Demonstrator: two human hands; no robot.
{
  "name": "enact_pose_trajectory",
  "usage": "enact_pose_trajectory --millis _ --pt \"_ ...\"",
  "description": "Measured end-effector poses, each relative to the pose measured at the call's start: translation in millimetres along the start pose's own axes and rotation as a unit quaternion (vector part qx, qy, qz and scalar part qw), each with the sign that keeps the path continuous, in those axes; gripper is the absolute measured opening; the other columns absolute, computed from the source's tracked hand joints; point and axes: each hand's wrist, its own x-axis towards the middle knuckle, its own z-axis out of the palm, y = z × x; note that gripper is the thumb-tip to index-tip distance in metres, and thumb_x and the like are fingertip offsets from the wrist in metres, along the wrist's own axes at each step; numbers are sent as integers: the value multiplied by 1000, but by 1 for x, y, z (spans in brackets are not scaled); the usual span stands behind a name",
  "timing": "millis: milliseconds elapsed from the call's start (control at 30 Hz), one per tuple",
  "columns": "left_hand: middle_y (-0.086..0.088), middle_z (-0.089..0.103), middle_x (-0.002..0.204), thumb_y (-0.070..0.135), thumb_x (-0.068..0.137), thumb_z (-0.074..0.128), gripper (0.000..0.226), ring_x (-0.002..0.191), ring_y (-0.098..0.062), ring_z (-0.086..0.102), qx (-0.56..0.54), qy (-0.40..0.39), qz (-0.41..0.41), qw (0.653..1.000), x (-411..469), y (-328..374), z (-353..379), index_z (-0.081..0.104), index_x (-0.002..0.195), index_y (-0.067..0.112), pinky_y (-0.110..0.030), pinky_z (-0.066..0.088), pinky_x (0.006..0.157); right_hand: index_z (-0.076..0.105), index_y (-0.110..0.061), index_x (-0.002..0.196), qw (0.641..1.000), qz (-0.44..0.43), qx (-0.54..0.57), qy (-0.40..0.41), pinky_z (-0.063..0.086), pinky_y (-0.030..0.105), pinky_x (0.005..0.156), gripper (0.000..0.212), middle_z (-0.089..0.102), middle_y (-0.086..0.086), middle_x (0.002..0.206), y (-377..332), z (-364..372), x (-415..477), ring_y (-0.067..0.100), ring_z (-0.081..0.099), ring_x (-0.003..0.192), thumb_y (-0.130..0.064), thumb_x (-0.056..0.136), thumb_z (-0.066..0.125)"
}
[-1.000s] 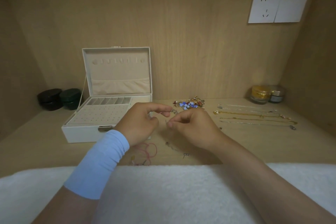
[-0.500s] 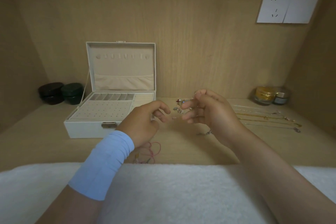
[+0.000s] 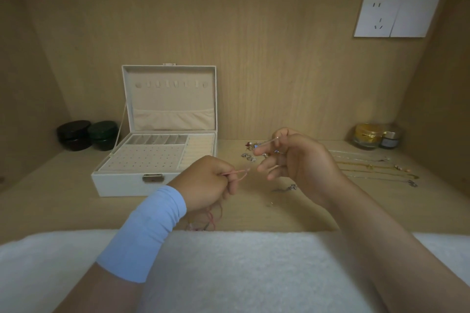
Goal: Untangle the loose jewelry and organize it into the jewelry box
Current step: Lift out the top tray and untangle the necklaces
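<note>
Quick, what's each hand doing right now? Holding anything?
Left hand: closed, pinching a pink cord.
Right hand: fingers curled, pinching a thin silvery strand.

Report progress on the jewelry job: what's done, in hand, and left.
Done: chains lie straight, side by side. In hand: left hand pinches a pink cord, right hand a thin silver piece. Left: the small pile, loose cords by the towel; the open box looks empty.

Black jar [image 3: 73, 134] beside green jar [image 3: 103, 134] at left; wall socket [image 3: 396, 16] upper right.
</note>
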Motion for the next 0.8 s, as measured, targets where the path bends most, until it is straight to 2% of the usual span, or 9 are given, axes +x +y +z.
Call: enact_pose_trajectory --millis 100,200,300,367,467,533,600,700,800 --pt "-3 61 61 -12 86 38 37 43 -17 47 -157 -57 -20 986 -2 1 10 62 72 13 -24 36 45 47 -13 82 998 20 11 -55 50 34 58 8 71 22 101 1 0 -2 33 69 74 -19 84 42" --pt "-8 58 63 -4 86 41 29 42 -18 41 -248 -95 -107 958 -1 -4 20 62 77 13 -20 26 43 44 -13 77 992 43 30 -112 50 33 55 12 71 22 99 3 1 -4 35 70 73 -17 86 37" --pt "-1 43 50 16 92 41 28 41 -14 23 -223 -101 -175 954 3 -1 27 58 68 15 -18 14 48 42 -13 72 987 57 53 -140 48 31 50 10 70 24 94 2 1 -5 35 69 67 -18 80 39" --pt "3 39 49 27 95 43 29 41 -13 20 -179 -99 -183 962 4 -1 30 60 74 17 -21 11 49 42 -13 71 987 57 52 -142 47 31 50 8 70 24 90 2 0 -5 34 67 64 -17 77 40" --pt "5 36 50 23 93 50 23 41 -13 21 -198 -65 -173 963 6 -6 30 65 76 20 -19 12 48 41 -13 70 990 56 16 -127 44 32 51 6 68 21 80 1 -3 -5 31 62 58 -18 74 40" --pt "3 36 50 18 92 51 25 41 -13 22 -226 -31 -160 960 5 -8 25 67 73 18 -18 14 47 44 -14 69 992 57 -53 -102 40 32 53 6 66 18 73 3 -4 -6 28 58 55 -18 72 41" --pt "0 35 54 12 92 48 25 42 -13 25 -262 -2 -132 956 4 -4 16 64 73 13 -18 15 45 51 -15 66 975 44 -206 -66 40 35 57 10 67 15 71 10 -8 -5 24 57 59 -21 71 46" --pt "1 37 59 12 97 45 23 46 -12 32 -314 14 -56 948 1 5 1 59 79 11 -23 16 48 63 -14 71 896 39 -437 -68 47 37 67 19 70 8 78 21 -12 -6 14 56 67 -28 79 55" --pt "3 38 61 18 103 40 27 49 -9 35 -390 5 18 921 1 19 -6 56 83 11 -20 23 47 72 -27 86 848 52 -522 -73 48 25 78 11 69 -13 85 21 -11 -9 2 60 77 -22 85 63"
